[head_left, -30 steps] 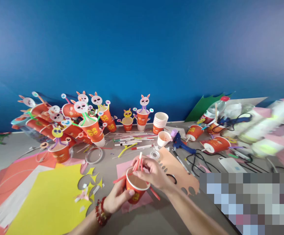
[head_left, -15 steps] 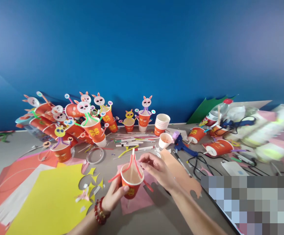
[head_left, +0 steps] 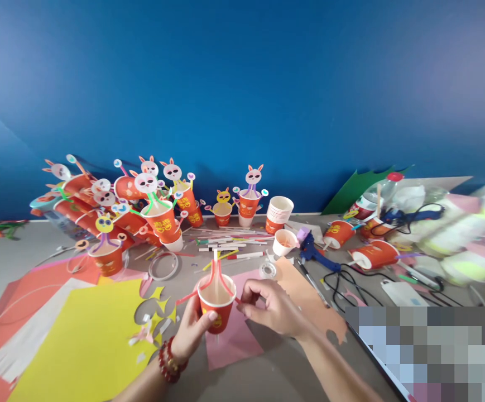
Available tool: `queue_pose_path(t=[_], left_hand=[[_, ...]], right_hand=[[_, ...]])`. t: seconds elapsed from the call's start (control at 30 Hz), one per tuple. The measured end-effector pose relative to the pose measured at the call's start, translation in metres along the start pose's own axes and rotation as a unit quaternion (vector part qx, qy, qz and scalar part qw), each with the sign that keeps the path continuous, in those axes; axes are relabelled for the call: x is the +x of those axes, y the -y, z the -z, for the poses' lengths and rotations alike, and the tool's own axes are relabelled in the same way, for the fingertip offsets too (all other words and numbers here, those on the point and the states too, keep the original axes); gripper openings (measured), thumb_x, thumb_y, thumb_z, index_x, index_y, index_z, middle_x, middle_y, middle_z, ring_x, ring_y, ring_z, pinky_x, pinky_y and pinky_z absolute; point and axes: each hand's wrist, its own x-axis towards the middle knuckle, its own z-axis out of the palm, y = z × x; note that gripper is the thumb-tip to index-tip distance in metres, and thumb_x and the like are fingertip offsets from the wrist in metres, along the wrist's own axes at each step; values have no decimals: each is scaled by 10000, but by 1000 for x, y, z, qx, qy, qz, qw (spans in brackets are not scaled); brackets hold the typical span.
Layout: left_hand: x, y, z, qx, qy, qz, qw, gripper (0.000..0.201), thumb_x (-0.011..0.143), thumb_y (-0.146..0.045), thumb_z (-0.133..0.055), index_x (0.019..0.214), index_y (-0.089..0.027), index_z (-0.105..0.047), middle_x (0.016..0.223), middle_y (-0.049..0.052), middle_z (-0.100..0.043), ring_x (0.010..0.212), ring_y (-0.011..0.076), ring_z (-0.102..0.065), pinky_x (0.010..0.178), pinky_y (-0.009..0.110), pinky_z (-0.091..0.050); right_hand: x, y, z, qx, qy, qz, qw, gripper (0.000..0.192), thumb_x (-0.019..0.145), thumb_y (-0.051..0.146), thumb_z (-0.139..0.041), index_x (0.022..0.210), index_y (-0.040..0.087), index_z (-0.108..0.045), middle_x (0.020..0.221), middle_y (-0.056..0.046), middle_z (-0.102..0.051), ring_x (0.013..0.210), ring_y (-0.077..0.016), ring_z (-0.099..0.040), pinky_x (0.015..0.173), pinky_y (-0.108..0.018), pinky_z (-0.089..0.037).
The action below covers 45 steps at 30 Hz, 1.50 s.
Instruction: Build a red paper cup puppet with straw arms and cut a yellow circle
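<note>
Cup (head_left: 216, 304) in red paper sat gripped in the left hand (head_left: 195, 329), lifted just above a pink sheet (head_left: 234, 335) on the bench (head_left: 28, 254), with pink straws (head_left: 216, 273) arching out of its mouth and a thin stick standing inside. That left hand was curled around the cup's lower wall, thumb across the front. The right hand (head_left: 269, 304) was nearly closed, its fingertips pinching at a straw end just beside the rim. Yellow paper (head_left: 78, 340) lay to the left, a blue glue gun (head_left: 311, 251) and a stack of cups (head_left: 278, 212) farther back. My guess: a hard tug on that straw could pop the arch loose or dent the thin rim, and a tilted cup might tip the stick out.
</note>
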Motion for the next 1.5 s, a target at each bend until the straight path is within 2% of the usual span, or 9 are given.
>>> queue_pose_path(t=[0.13,0.3,0.37,0.53,0.7,0.83,0.97,1.2,1.5], left_hand=[[-1,4,2,4,1,7,1000,630,794,-406,-737,1355,-194,-543,1324,137,-636,1264,361,-544,1049,456,-454],[0,-2,-1,51,5,2,999,637,782,-419,-743,1337,-167,-558,1265,151,-663,1206,365,-582,1013,456,-481],[1,-11,-6,80,28,0,996,641,785,-419,-739,1340,-155,-555,1259,162,-664,1184,366,-594,1003,461,-487],[4,-32,-23,116,84,-16,990,642,809,-395,-721,1370,-152,-528,1254,163,-662,1214,356,-573,1030,445,-465],[1,-31,-28,106,123,-16,987,654,810,-398,-721,1386,-165,-514,1282,154,-649,1233,352,-554,1040,429,-455],[-3,-24,-25,111,111,8,988,621,814,-411,-716,1355,-157,-548,1242,152,-677,1201,352,-581,1029,432,-462],[-5,-23,-26,88,105,27,990,627,797,-437,-730,1331,-151,-569,1277,160,-667,1167,348,-609,1000,427,-486],[-8,-19,-28,59,70,55,994,621,779,-480,-738,1281,-141,-603,1262,163,-681,1145,349,-623,978,432,-502],[-9,-12,-25,30,53,65,996,620,765,-472,-759,1280,-159,-613,1271,165,-676,1165,364,-617,999,460,-491]], right_hand=[[-2,1,1,-73,-17,7,997,163,836,239,-643,707,198,-553,700,14,-655,647,-138,-579,599,-230,-402],[-2,3,6,-55,16,21,998,189,857,313,-659,733,200,-572,710,21,-631,657,-135,-572,606,-229,-405],[-2,5,8,-40,-12,17,999,216,887,363,-636,757,200,-581,722,12,-627,676,-144,-579,624,-239,-423],[2,9,0,2,-143,44,989,176,897,369,-635,856,206,-583,818,-19,-640,761,-170,-611,701,-270,-463],[8,14,-15,2,-181,54,982,160,873,372,-680,882,222,-625,831,-32,-667,802,-198,-618,749,-300,-471],[11,16,-17,36,-168,40,984,216,923,373,-606,778,214,-616,747,-22,-657,725,-183,-608,686,-288,-460],[11,16,-16,87,-151,32,984,247,941,376,-584,763,206,-598,694,-1,-633,654,-156,-583,648,-267,-446],[13,11,-19,74,-189,39,978,270,923,365,-608,707,205,-585,682,2,-632,662,-157,-580,672,-264,-446],[13,8,-19,81,-167,20,982,210,919,386,-606,829,199,-643,784,-26,-664,742,-178,-605,676,-268,-455]])
